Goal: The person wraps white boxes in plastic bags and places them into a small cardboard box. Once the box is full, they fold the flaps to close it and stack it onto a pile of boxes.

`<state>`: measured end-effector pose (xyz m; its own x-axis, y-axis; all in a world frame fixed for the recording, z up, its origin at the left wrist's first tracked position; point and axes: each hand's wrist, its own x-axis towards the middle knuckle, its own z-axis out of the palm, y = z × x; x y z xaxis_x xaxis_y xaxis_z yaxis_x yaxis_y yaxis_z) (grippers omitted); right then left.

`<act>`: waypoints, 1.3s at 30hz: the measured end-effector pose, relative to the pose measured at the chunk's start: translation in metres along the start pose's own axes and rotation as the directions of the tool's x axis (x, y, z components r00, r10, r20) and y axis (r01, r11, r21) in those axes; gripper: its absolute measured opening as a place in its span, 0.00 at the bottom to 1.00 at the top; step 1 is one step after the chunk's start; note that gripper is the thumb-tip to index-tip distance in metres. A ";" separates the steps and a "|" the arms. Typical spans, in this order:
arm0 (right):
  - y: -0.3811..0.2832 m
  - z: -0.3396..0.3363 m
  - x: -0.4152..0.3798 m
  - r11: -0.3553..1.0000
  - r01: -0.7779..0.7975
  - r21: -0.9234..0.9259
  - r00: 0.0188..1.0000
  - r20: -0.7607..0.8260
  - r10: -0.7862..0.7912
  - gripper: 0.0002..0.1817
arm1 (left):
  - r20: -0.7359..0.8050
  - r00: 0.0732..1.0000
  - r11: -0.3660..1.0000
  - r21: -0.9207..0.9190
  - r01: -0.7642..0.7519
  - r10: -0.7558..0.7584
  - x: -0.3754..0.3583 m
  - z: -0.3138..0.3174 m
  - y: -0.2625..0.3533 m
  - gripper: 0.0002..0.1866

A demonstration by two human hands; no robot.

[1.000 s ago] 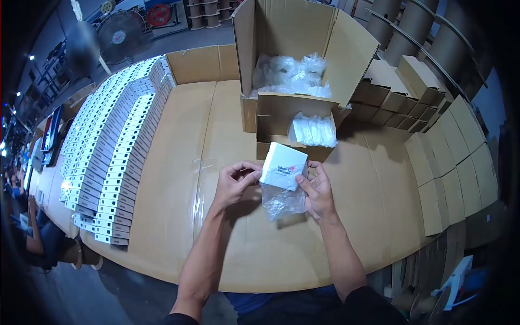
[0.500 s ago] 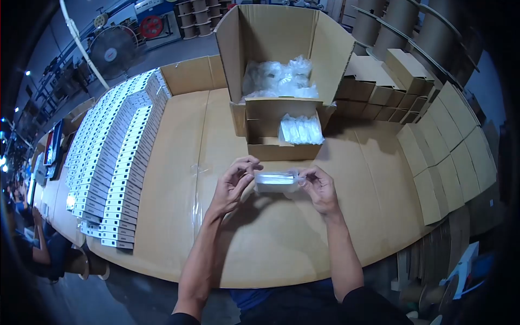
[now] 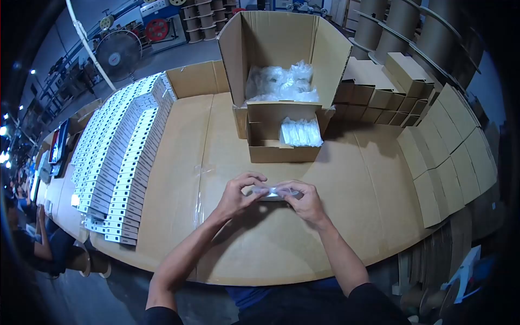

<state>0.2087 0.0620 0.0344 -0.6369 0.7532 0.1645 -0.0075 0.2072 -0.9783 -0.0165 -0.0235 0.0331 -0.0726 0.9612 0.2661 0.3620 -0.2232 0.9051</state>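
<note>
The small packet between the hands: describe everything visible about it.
The small packet looks like a flat white item wrapped in clear, glossy plastic film. It is seen nearly edge-on, lying level just above the cardboard-covered table, in front of the open carton. The left hand pinches its left end and the right hand its right end, with the fingers curled over the top and hiding most of it. Any print on it cannot be made out.

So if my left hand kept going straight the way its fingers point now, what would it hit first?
The left hand points right, across the table toward your right hand. It already touches the small plastic-wrapped packet held between them, so it would press into that first, then likely the right hand's fingers.
</note>
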 end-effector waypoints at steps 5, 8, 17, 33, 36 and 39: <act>-0.017 -0.010 -0.008 0.931 0.156 -0.331 0.910 -0.317 -0.266 0.04 | -0.212 0.967 0.965 -0.246 0.088 -0.142 -0.011 0.006 -0.017 0.07; -0.037 0.007 -0.025 0.777 0.322 -0.540 0.812 -0.265 -0.520 0.09 | -0.264 0.936 0.927 -0.350 0.133 -0.234 -0.014 0.012 -0.004 0.11; -0.027 0.019 -0.014 0.587 0.413 -0.697 0.882 0.144 -0.449 0.14 | -0.256 0.920 0.951 -0.163 0.261 -0.297 -0.007 -0.002 -0.009 0.11; -0.061 -0.003 0.025 0.665 0.511 -0.545 0.855 0.401 -0.328 0.13 | 0.106 0.993 0.857 0.507 -0.092 0.044 -0.006 -0.051 0.045 0.33; -0.078 -0.002 0.049 0.652 0.433 -0.622 0.852 0.046 -0.521 0.14 | -0.089 0.974 0.715 0.693 -0.090 0.208 0.012 -0.123 0.053 0.31; -0.071 0.009 0.079 0.642 0.340 -0.687 0.785 -0.169 -0.596 0.14 | -0.218 0.938 0.608 0.794 0.010 0.271 0.046 -0.204 0.028 0.25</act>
<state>0.1524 0.1013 0.1159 -0.3653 0.5730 0.7337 0.3087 0.8181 -0.4852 -0.1995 -0.0185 0.1386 -0.1731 0.8054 0.5669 0.9573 0.0022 0.2892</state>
